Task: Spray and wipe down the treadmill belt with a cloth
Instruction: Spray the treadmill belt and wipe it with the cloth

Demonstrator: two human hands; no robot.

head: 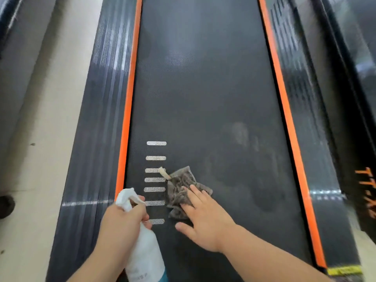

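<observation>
The right hand [203, 218] lies flat with straight fingers pressing the cloth [183, 190] onto the treadmill belt [203, 88], just right of the belt's white dashes [155, 180]. The left hand [120, 222] grips the spray bottle [142, 251] left of the cloth. Most of the belt stretches lengthwise beyond the cloth, probably unwiped.

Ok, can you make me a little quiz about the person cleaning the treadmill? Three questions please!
1. True or false: the right hand presses the cloth flat on the belt with straight fingers.
2. What does the left hand hold? A) a brush B) a white spray bottle C) a sponge
3. Fill in the gap: the stripes along both edges of the belt are ____.

Key: 1 true; 2 B; 3 orange.
</observation>
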